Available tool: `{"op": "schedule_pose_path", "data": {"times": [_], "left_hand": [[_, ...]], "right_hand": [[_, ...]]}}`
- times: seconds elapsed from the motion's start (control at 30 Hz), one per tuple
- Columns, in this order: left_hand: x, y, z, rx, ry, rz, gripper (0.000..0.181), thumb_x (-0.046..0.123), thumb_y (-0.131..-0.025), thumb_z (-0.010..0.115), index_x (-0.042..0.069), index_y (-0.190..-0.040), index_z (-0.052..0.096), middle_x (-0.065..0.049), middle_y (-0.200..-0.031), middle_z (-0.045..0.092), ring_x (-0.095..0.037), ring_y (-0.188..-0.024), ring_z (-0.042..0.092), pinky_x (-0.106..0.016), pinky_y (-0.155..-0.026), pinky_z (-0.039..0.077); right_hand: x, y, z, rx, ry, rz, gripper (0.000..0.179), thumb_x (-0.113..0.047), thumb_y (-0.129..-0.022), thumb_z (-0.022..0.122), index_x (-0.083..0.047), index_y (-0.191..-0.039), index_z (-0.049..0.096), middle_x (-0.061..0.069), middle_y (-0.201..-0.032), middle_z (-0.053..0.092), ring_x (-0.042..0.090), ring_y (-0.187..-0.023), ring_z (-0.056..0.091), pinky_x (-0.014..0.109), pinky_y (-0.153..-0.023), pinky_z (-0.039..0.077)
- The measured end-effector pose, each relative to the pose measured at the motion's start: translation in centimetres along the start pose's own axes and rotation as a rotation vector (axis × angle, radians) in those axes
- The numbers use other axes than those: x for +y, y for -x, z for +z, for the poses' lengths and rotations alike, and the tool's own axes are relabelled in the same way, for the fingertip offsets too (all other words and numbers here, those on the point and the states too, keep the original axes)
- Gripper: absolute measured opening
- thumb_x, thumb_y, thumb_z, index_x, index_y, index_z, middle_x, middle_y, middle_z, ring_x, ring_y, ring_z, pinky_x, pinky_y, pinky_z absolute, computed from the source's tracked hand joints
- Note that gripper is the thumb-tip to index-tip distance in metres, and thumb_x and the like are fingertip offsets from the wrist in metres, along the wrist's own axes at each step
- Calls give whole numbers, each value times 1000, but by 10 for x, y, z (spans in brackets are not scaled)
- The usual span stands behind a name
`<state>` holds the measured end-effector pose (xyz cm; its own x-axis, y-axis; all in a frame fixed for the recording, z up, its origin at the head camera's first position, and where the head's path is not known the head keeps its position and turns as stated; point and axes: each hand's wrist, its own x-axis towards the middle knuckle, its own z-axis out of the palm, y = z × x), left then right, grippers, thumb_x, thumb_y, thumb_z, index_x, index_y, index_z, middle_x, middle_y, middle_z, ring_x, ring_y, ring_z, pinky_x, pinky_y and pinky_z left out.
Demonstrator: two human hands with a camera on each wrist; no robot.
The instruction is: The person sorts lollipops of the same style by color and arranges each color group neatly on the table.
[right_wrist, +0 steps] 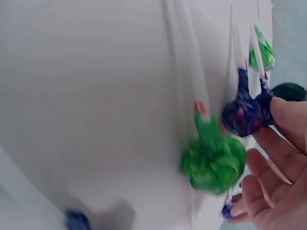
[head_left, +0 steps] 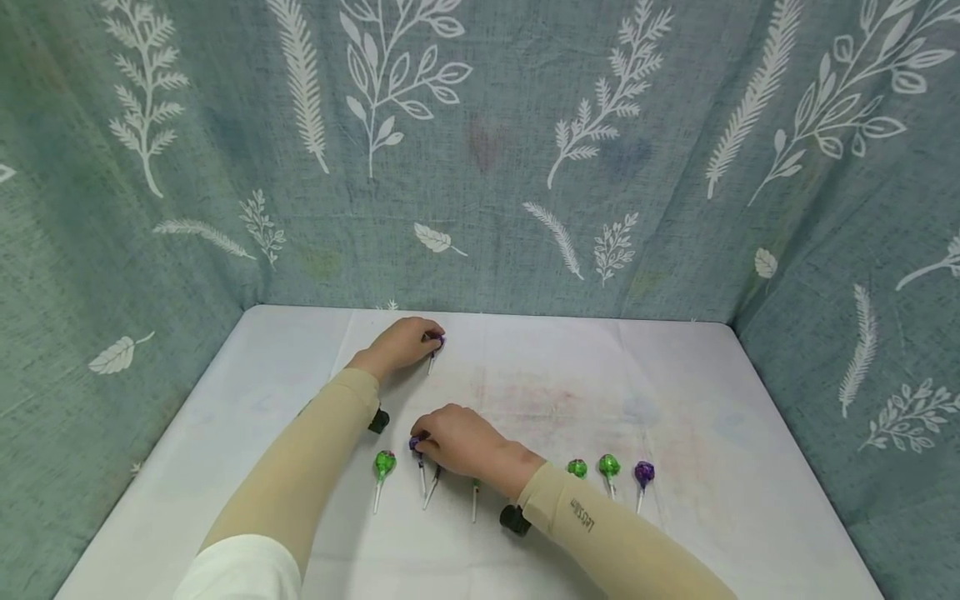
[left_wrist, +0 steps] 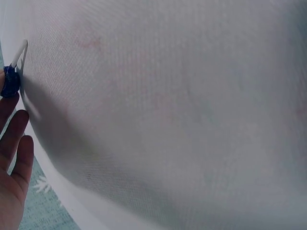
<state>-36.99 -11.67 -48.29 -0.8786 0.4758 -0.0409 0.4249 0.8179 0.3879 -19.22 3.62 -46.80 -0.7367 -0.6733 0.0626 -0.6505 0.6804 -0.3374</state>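
At the far left part of the table, my left hand (head_left: pixel 403 343) pinches a purple-wrapped lollipop (left_wrist: pixel 10 82) by its head, the white stick pointing back toward me. Closer in, my right hand (head_left: pixel 467 440) has thumb and finger on the head of another purple lollipop (right_wrist: pixel 266 103). Right beside that one lies a second purple lollipop (right_wrist: pixel 240 115), its head mostly covered by the hand in the head view. A green lollipop (right_wrist: pixel 213 163) sits under the right palm, with only its stick end (head_left: pixel 475 502) showing from above.
Left of the right hand lies a green lollipop (head_left: pixel 385 463). Past the right forearm are two more green ones, one (head_left: pixel 577 467) partly behind the sleeve and one (head_left: pixel 609 465) beside it, then a purple one (head_left: pixel 644 473). A patterned curtain (head_left: pixel 480 167) surrounds the white table (head_left: pixel 675 375).
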Motion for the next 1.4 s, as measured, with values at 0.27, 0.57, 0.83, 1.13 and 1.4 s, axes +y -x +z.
{"op": "schedule_pose_path", "data": {"times": [0.27, 0.57, 0.83, 1.13, 1.4], "left_hand": [[-3, -1, -2, -8, -9, -12, 29, 26, -89, 57, 16, -117, 60, 1, -108, 60, -17, -103, 54, -39, -89, 41], [2, 2, -7, -11, 2, -28, 29, 26, -89, 57, 15, -116, 61, 2, -105, 61, -16, -100, 54, -37, -89, 41], [4, 5, -9, -18, 7, -24, 29, 26, -89, 57, 15, -116, 60, 1, -104, 61, -15, -98, 55, -37, -87, 42], [1, 2, -7, -16, -1, -24, 31, 29, -89, 58, 16, -116, 60, 3, -105, 61, -14, -98, 55, -36, -88, 42], [7, 4, -6, -16, 4, -40, 30, 28, -88, 59, 16, -115, 61, 3, -104, 61, -14, -98, 55, -35, -88, 42]], "right_hand": [[17, -9, -17, 19, 43, 33, 23, -29, -90, 56, -20, -110, 64, -11, -99, 63, 4, -88, 57, 22, -78, 46], [47, -22, -37, 65, 19, 190, 25, -30, -90, 55, -19, -112, 62, -8, -102, 63, 9, -95, 57, 27, -82, 45], [67, -32, -48, 83, 2, 276, 25, -29, -91, 54, -18, -112, 62, -6, -101, 63, 11, -93, 58, 30, -80, 47], [92, -41, -57, 103, 13, 366, 23, -28, -91, 55, -17, -109, 63, -5, -98, 63, 13, -91, 57, 32, -80, 46], [106, -52, -58, 101, 34, 394, 22, -27, -91, 55, -17, -109, 63, -4, -96, 63, 13, -88, 58, 31, -78, 46]]}}
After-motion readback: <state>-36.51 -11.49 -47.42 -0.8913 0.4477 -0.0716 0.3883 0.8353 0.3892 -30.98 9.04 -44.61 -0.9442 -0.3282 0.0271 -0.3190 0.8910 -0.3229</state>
